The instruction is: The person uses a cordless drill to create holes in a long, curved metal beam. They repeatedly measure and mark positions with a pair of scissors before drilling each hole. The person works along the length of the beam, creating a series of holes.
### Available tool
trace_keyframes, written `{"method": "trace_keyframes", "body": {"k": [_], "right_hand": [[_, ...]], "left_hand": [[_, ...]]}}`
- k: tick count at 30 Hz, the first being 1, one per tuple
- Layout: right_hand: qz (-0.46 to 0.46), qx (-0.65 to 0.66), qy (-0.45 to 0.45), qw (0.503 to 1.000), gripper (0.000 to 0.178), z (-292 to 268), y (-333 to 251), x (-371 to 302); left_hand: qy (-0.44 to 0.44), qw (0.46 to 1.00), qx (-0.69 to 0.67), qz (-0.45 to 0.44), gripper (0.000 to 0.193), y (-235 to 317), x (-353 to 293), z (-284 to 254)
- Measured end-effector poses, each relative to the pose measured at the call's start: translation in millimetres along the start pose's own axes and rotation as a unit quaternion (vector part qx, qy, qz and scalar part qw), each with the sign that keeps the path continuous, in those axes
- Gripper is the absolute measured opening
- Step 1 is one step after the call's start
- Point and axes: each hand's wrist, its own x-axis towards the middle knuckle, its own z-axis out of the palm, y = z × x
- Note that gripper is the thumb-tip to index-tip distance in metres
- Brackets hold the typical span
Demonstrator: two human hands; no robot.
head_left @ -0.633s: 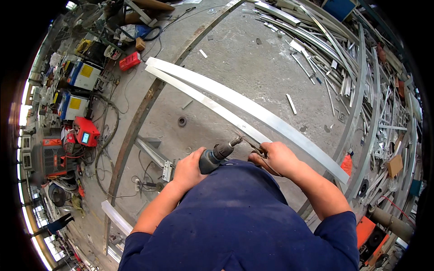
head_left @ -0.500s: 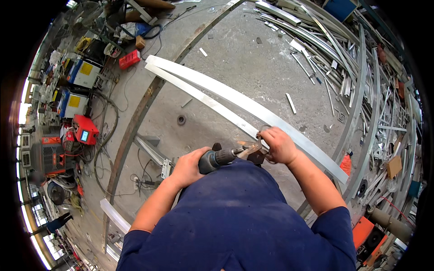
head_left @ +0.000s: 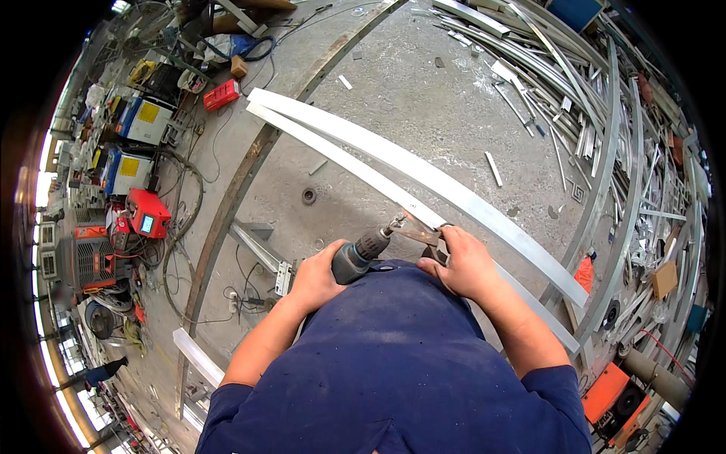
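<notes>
My left hand (head_left: 314, 278) is closed round a grey-and-black power drill (head_left: 363, 253), held just in front of my body. Its bit slants up and to the right, its tip near the inner edge of the closer of two long silver metal bars (head_left: 344, 164). Fingers bent, my right hand (head_left: 467, 261) grips a small brownish metal piece (head_left: 420, 234) against that bar; the fingers hide part of it, so its kind is unclear. A small round mark, perhaps a hole or screw, shows on the bar. Beyond lies the second silver bar (head_left: 431, 172), meeting the first at the far left.
A rusty metal beam (head_left: 234, 181) supports the bars at the left, a grey beam (head_left: 597, 197) at the right. Welding machines and a red box with a screen (head_left: 147, 215) stand at the left with cables. Metal offcuts (head_left: 529, 68) are heaped at the far right.
The drill has swung from pointing right to pointing up and right, away from the brownish piece. My right hand has shifted slightly toward my body, its thumb now lower.
</notes>
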Motion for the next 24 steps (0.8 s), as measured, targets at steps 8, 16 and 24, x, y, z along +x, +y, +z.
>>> {"method": "trace_keyframes", "body": {"k": [8, 16, 24], "right_hand": [[0.009, -0.116, 0.043, 0.992, 0.065, -1.9, -18.9, 5.1], [0.076, -0.102, -0.072, 0.989, 0.065, -9.4, -18.8, 4.3], [0.079, -0.077, -0.097, 0.989, 0.063, -9.4, -9.5, 1.7]], "left_hand": [[-0.011, 1.0, 0.017, -0.017, 0.079, 16.1, 5.8, -3.5], [-0.009, 0.999, 0.051, 0.005, 0.077, 12.4, 5.6, -1.0], [-0.028, 0.998, 0.052, 0.006, 0.079, 8.2, 5.1, -0.7]]}}
